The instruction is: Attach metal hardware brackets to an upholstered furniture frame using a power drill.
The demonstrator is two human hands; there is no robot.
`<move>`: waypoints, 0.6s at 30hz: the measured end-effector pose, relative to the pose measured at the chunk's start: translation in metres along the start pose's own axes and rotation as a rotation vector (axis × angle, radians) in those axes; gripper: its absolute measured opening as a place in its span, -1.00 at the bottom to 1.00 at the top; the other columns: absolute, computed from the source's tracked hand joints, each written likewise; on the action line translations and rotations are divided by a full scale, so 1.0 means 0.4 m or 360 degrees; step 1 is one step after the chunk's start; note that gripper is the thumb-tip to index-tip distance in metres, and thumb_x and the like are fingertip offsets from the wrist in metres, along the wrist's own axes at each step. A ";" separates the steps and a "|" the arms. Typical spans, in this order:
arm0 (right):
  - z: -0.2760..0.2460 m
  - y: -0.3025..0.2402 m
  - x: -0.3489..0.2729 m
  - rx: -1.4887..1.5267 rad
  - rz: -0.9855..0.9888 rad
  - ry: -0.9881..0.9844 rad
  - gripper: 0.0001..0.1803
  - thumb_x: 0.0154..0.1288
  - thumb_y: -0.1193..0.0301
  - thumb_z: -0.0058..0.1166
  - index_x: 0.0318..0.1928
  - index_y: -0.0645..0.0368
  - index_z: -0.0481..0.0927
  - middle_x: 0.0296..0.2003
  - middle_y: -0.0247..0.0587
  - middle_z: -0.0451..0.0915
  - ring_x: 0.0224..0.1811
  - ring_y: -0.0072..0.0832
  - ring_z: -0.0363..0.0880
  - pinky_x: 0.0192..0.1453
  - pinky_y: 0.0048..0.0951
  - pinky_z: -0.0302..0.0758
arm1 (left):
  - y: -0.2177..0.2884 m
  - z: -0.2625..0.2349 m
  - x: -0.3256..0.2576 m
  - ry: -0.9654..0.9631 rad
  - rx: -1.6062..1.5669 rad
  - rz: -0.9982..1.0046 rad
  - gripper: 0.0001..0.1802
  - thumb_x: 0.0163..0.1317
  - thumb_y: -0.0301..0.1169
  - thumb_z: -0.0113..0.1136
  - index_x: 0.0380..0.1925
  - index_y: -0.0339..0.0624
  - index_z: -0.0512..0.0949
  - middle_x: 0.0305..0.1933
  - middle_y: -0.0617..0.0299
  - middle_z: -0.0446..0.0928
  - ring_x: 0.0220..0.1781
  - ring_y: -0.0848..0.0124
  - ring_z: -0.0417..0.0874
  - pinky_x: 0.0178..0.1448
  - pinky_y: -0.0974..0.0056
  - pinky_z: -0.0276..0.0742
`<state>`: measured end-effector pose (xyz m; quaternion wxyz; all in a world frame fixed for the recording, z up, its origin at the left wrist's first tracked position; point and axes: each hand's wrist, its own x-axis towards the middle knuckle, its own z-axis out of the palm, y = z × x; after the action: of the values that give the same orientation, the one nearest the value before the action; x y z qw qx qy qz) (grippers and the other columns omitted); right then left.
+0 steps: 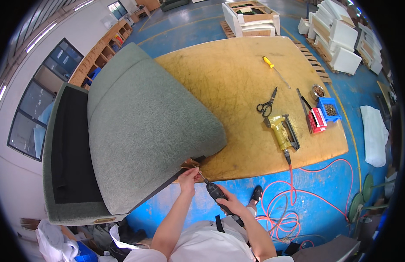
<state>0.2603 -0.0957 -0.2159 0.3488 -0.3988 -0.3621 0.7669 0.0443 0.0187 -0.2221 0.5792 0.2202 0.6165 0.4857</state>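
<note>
A grey-green upholstered sofa piece [150, 118] lies on its side across the left of the worktable, its black underside cloth showing at the left. By its near right corner is a small brown piece [189, 163], perhaps a wooden leg or a bracket; I cannot tell which. My left hand [188, 180] is closed in a pinch just below it, and what the fingertips hold is too small to name. In my right hand [231, 202] is a black power screwdriver [216, 191], its bit pointing up and left to the left fingertips.
On the worktable [241, 96] lie a yellow-handled screwdriver [269, 63], black scissors [265, 107], a staple gun [282, 133], a red box [317, 120], a blue bin of small fasteners [329, 109] and a metal bowl [318, 91]. An orange air hose [294, 187] coils on the blue floor.
</note>
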 end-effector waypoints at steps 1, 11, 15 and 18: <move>-0.004 -0.008 0.000 0.0227 0.0080 -0.0088 -0.20 0.41 0.31 0.17 0.58 -0.09 0.12 -0.25 -0.29 0.55 -0.46 -0.57 0.46 -0.44 -0.53 0.42 | -0.006 -0.003 -0.001 0.0006 0.0000 -0.0003 -0.81 0.29 -0.44 0.40 -0.18 -0.30 0.65 -0.32 0.16 0.69 -0.40 0.46 0.64 -0.30 0.38 0.57; -0.015 -0.060 0.007 0.0246 0.0222 -0.0187 -0.25 0.48 0.29 0.08 0.58 -0.17 0.10 -0.31 -0.33 0.51 -0.58 -0.58 0.44 -0.57 -0.51 0.39 | 0.005 -0.022 -0.001 0.0000 -0.0032 -0.0152 -0.78 0.33 -0.39 0.37 -0.12 -0.29 0.65 -0.26 0.18 0.70 -0.33 0.42 0.68 -0.22 0.34 0.57; 0.015 -0.052 0.008 -0.0021 0.0178 -0.0113 -0.26 0.47 0.28 0.11 0.57 -0.11 0.12 -0.30 -0.36 0.50 -0.53 -0.62 0.43 -0.51 -0.52 0.39 | 0.030 -0.039 -0.019 -0.0081 0.0078 -0.0270 -0.74 0.36 -0.39 0.33 -0.04 -0.30 0.63 -0.17 0.10 0.72 -0.21 0.36 0.74 -0.13 0.32 0.63; 0.067 -0.017 0.023 -0.0168 -0.0064 0.0095 -0.24 0.44 0.24 0.18 0.54 0.02 0.17 -0.16 -0.28 0.57 -0.28 -0.58 0.48 -0.19 -0.51 0.48 | 0.051 -0.058 -0.012 -0.0212 0.0040 -0.0261 -0.72 0.40 -0.37 0.27 0.01 -0.30 0.60 -0.10 0.06 0.72 -0.13 0.31 0.75 -0.02 0.25 0.66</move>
<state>0.2348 -0.0922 -0.2021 0.3533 -0.4320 -0.3995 0.7273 0.0180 0.0155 -0.2056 0.6538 0.2081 0.5987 0.4133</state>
